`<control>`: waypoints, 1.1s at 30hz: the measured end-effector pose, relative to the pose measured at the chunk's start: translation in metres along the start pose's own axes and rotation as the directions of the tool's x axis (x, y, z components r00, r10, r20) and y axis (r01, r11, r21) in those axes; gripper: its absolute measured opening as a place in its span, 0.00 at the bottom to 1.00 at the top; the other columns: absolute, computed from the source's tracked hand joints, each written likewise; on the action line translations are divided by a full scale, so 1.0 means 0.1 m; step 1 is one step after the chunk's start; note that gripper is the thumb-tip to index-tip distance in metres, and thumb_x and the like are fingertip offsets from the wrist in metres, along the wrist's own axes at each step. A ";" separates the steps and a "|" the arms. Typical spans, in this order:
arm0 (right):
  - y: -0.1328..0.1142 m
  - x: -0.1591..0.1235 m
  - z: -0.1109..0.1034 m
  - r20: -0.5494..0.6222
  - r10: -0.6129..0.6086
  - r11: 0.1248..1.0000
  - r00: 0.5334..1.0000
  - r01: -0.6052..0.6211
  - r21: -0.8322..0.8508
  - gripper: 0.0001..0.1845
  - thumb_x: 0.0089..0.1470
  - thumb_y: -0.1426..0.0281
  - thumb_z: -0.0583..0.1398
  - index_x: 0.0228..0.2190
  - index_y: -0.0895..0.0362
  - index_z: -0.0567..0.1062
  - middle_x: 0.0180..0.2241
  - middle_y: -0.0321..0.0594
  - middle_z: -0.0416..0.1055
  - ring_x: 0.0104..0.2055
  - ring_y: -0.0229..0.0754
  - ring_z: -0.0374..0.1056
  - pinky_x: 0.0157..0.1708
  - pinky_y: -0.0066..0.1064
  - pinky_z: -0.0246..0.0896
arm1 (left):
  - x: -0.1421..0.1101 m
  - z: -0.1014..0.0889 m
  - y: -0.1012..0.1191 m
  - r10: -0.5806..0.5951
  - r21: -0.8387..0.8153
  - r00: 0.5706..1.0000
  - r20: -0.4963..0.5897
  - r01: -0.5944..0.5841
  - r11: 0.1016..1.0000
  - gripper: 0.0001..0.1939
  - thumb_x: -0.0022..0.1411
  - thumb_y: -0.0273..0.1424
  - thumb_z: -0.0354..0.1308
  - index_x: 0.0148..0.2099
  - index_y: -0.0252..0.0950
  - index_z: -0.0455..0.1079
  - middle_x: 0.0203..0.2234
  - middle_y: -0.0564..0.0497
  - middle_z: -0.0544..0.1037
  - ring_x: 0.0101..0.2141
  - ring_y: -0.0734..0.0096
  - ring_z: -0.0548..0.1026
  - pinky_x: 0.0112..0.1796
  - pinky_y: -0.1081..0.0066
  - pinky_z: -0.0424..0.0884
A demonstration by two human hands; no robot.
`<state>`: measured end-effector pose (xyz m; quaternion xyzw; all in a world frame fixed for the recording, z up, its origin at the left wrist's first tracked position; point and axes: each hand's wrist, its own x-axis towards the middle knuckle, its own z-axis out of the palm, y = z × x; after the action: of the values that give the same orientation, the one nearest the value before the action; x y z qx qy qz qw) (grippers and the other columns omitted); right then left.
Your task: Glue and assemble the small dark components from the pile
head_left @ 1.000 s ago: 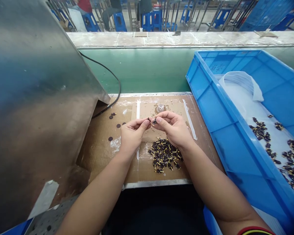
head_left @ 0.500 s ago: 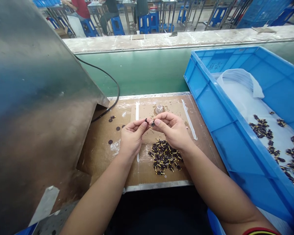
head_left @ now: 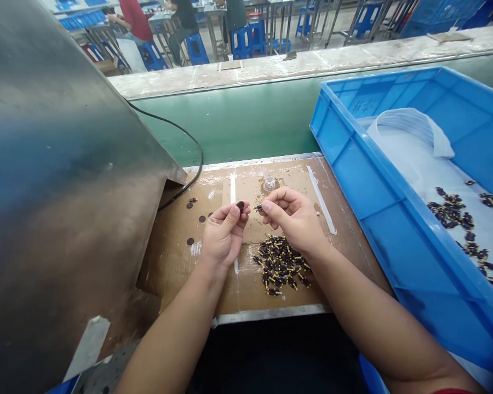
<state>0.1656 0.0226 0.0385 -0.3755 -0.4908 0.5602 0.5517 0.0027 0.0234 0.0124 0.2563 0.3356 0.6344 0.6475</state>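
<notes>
My left hand (head_left: 224, 232) pinches a small dark round disc (head_left: 240, 206) between thumb and fingers. Opposite it, my right hand (head_left: 291, 221) grips a small dark piece with yellow ends (head_left: 258, 208) at its fingertips. A narrow gap separates the two held pieces. Below my right hand lies a heap of similar dark pieces with yellow ends (head_left: 281, 265) on the cardboard sheet (head_left: 246, 298). Several loose dark discs (head_left: 190, 241) lie left of my left hand. Past my fingers stands a small clear plastic cup (head_left: 269, 183) on a wet-looking patch.
A large blue crate (head_left: 365, 202) at the right holds a white liner and more dark-and-yellow pieces. A metal housing (head_left: 66, 180) blocks the left side, with a black cable (head_left: 199, 150) beside it. Behind runs a green belt (head_left: 250, 117); people sit farther off.
My hands have drawn apart, so the disc in the left and the dark piece in the right no longer meet. The view has shifted slightly.
</notes>
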 end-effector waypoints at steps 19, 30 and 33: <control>0.07 -0.10 0.10 0.082 -0.312 0.893 0.946 0.322 -0.314 0.11 0.60 0.70 0.65 0.44 0.47 0.83 0.45 0.36 0.82 0.45 0.41 0.78 0.45 0.38 0.77 | -0.03 0.01 0.00 0.074 0.038 0.997 -0.006 -0.074 0.997 0.13 0.46 0.35 0.79 0.33 0.39 0.80 0.35 0.51 0.82 0.35 0.78 0.78 0.43 0.78 0.75; 0.07 -0.09 0.08 0.104 -0.331 0.854 0.938 0.345 -0.389 0.12 0.61 0.71 0.64 0.45 0.45 0.83 0.44 0.34 0.82 0.44 0.40 0.78 0.44 0.37 0.76 | -0.04 0.03 0.00 0.105 0.054 0.994 0.020 -0.106 0.993 0.12 0.47 0.34 0.78 0.33 0.39 0.81 0.35 0.51 0.82 0.35 0.78 0.79 0.42 0.80 0.75; 0.07 -0.09 0.08 0.102 -0.336 0.856 0.937 0.348 -0.382 0.12 0.61 0.71 0.64 0.45 0.45 0.82 0.44 0.34 0.82 0.44 0.41 0.77 0.44 0.38 0.76 | -0.05 0.03 0.00 0.109 0.061 0.994 0.023 -0.110 0.992 0.12 0.47 0.34 0.78 0.33 0.39 0.81 0.34 0.50 0.82 0.34 0.79 0.79 0.42 0.79 0.75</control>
<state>0.1568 0.0127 0.0326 -0.3768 -0.6607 0.3488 0.5475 0.0050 0.0192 0.0153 0.3007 0.3341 0.6557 0.6066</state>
